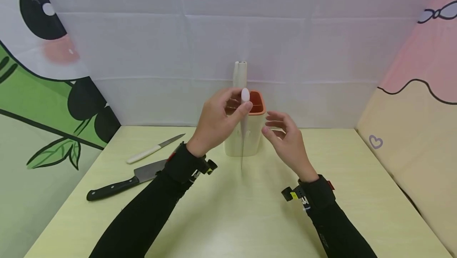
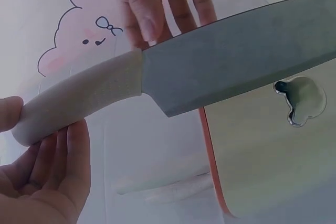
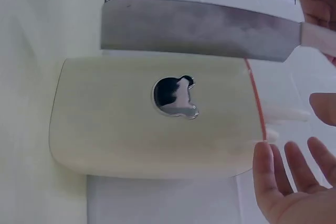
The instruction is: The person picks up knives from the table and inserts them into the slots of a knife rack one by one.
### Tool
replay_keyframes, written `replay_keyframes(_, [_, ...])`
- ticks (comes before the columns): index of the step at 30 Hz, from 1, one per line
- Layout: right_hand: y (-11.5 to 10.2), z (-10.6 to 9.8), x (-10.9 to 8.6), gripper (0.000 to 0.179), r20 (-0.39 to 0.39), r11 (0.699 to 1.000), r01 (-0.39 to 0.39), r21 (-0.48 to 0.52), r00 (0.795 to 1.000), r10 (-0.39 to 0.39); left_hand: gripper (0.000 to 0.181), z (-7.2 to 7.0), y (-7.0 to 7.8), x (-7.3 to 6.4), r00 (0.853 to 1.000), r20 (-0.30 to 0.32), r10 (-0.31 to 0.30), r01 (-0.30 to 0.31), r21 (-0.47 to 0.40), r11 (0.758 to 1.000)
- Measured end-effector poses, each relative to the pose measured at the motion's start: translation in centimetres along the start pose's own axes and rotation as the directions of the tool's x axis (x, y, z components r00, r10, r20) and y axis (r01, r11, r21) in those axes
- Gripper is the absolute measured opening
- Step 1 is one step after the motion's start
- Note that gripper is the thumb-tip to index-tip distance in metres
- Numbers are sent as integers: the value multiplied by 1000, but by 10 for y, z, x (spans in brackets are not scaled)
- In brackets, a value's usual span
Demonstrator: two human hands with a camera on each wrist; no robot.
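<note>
From here I see a dull metal knife blade (image 2: 236,51) with a matt plastic-looking handle (image 2: 89,93), a smooth plastic-looking holder (image 3: 115,150) and a creased cloth backdrop (image 1: 250,39).

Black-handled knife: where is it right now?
In the head view, the black-handled knife lies on the table's left side, just below the small white-handled knife, its blade partly hidden by the left sleeve.

Black sleeves (image 1: 139,214) meet black wristbands (image 1: 181,164) bearing small yellow-marked mounts (image 1: 297,192).
</note>
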State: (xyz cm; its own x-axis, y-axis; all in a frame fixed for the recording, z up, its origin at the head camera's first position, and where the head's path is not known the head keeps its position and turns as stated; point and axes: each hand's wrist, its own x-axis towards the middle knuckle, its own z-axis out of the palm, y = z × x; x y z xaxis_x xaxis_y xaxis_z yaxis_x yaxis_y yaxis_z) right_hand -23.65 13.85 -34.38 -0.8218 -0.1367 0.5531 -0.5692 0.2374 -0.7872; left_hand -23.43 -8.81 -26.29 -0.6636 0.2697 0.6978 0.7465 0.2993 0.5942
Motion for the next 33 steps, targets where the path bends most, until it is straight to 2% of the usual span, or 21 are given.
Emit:
replay_keyframes(7, [29, 10, 12, 78, 44, 991, -130, -10, 991, 130, 31, -14, 2, 14, 1000, -28, 5, -5, 3, 1000])
replay_keyframes(13, [52, 25, 20, 93, 77, 977, -210, -27, 974, 211, 34, -24, 9, 24, 999, -32, 38, -37, 15, 999])
replay_keyframes(18, [62, 36, 22, 100, 60, 974, -226, -7, 972, 226, 34, -29, 14, 31, 998, -31, 50, -49, 24, 998])
replay_keyframes(22, [67, 41, 20, 104, 40, 978, -206, -9, 978, 207, 35, -31, 15, 36, 998, -31, 50, -50, 20, 999])
replay_keyframes(25, [70, 43, 20, 104, 37, 982, -190, -19, 981, 190, 34, -34, 16, 39, 998, -31, 51, -50, 22, 998])
replay_keyframes(33, [77, 48, 19, 103, 36, 978, -204, -43, 978, 205, 34, -43, 20, 52, 998, -37, 53, -53, 19, 998])
